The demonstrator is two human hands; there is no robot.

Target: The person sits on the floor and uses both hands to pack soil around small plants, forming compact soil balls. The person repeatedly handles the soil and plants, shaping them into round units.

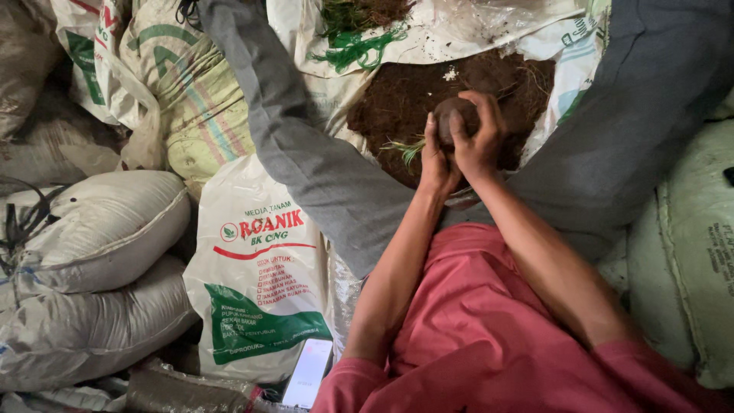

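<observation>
Pressing, both palms: my left hand [434, 162] and right hand [478, 138] clenched around round dark-brown soil ball [453, 115] with green sprout [405, 147], above open sack of brown coir [397, 99]; shaping stage, I judge; next needs even squeezing.

White sack [260, 283]: I see it left of my lap; red and green print.
Striped sack [202, 115]: upper left; cream, green bands.
Grey sacks [92, 268]: far left, stacked.
Phone [308, 373]: bottom centre, screen pale.
</observation>
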